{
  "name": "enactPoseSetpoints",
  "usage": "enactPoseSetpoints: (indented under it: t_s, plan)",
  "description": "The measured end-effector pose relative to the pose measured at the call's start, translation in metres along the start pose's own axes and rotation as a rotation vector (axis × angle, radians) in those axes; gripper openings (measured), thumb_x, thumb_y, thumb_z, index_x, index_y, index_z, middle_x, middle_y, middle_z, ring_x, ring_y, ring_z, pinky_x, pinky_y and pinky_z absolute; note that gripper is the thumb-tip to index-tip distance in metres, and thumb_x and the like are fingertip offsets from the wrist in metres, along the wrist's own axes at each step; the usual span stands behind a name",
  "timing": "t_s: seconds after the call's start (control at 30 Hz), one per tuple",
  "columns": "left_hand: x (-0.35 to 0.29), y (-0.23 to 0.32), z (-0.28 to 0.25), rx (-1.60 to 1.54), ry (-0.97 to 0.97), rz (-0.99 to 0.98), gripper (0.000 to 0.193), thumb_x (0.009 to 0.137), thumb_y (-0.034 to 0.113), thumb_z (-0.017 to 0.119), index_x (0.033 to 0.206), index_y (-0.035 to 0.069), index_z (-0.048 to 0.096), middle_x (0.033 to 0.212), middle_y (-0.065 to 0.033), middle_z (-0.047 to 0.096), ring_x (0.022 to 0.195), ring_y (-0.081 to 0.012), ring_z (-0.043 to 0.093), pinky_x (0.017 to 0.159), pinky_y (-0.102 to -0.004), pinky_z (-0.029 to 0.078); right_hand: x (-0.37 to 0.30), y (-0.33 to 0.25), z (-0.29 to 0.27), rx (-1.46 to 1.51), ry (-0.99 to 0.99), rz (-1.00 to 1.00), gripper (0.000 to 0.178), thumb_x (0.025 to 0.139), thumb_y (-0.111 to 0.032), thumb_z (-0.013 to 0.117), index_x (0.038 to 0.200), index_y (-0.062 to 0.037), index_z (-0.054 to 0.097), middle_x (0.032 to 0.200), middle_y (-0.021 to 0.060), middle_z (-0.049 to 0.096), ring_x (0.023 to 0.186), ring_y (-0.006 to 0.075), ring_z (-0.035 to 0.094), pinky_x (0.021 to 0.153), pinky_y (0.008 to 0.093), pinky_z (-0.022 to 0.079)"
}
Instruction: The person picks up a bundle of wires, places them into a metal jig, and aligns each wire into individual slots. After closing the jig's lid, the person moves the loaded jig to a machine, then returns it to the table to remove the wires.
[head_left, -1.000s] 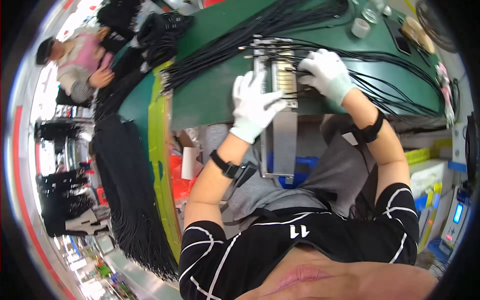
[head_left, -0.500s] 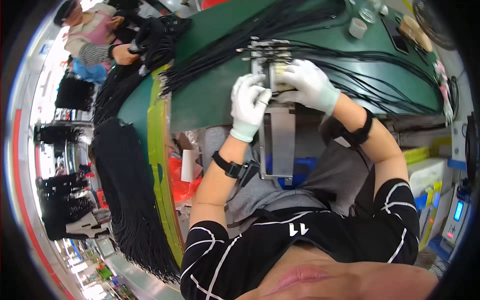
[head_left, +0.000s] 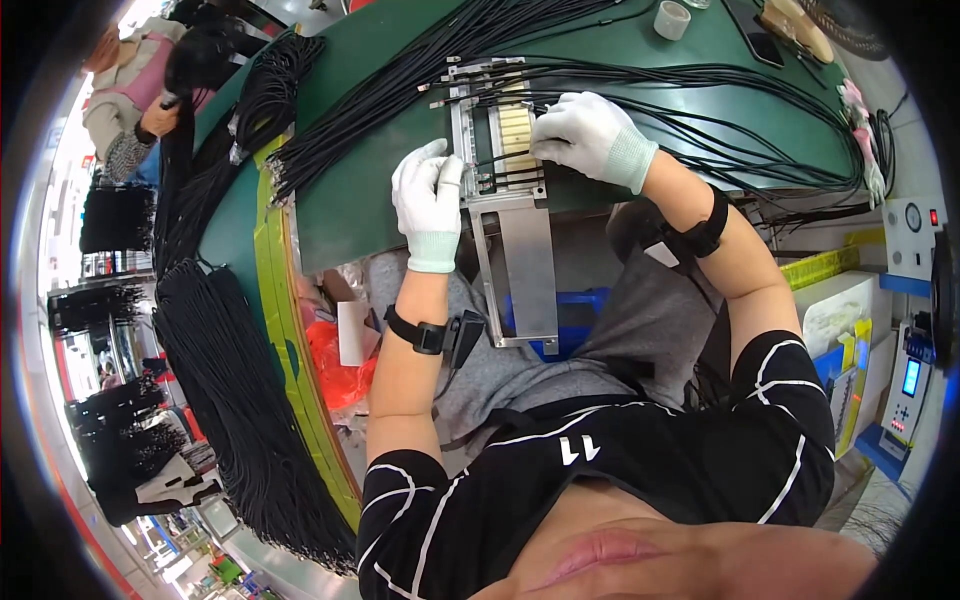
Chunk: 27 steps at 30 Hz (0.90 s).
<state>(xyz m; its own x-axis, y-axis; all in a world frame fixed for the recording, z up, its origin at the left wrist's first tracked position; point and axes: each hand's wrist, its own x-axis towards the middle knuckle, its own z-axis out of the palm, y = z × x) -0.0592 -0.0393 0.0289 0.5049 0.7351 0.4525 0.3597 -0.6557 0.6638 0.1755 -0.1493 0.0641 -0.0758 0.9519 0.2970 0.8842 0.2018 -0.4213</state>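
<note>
The left hand, loosely curled with a gap between thumb and fingers, shows nothing in its hold, just left of the metal fixture that lies between the 2 hands. The right hand has its fingertips drawn together at a black cable crossing the fixture to their left; I cannot tell whether they grip it.

Probably a workshop, black cables, green workbench
</note>
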Motion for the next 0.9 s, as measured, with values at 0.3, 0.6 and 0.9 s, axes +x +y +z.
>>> enactPoseSetpoints:
  t_s: [0.3, 0.6, 0.9]
  plan:
    - [0.003, 0.0, 0.001, -0.04, 0.003, -0.005, 0.018, 0.092, 0.022, 0.062, 0.089, 0.008, 0.072, 0.105, -0.0111, 0.07, 0.101, -0.0284, 0.062, 0.094, -0.0384, 0.045, -0.003, -0.002, -0.006, -0.129, -0.01, 0.031, 0.017, 0.086, -0.03, 0.063, 0.086, -0.0139, 0.068, 0.079, 0.0076, 0.069, 0.082, 0.0312, 0.064, 0.076, 0.0443, 0.05]
    - [0.002, 0.001, 0.0, -0.078, 0.004, -0.016, 0.018, 0.092, 0.023, 0.061, 0.091, 0.009, 0.073, 0.106, -0.0115, 0.069, 0.104, -0.0288, 0.061, 0.095, -0.0387, 0.045, -0.002, -0.004, -0.003, -0.135, 0.0, 0.035, 0.015, 0.084, -0.027, 0.066, 0.082, -0.0119, 0.069, 0.074, 0.0082, 0.066, 0.078, 0.0302, 0.063, 0.076, 0.042, 0.05]
    - [0.002, 0.025, 0.01, 0.294, -0.173, 0.386, 0.03, 0.085, 0.043, 0.068, 0.106, 0.024, 0.077, 0.134, -0.0208, 0.056, 0.127, -0.0424, 0.045, 0.112, -0.0497, 0.029, -0.001, 0.0, -0.003, -0.165, 0.091, 0.099, 0.016, 0.08, -0.028, 0.071, 0.084, -0.0119, 0.069, 0.083, 0.0064, 0.066, 0.088, 0.0278, 0.061, 0.076, 0.04, 0.049]
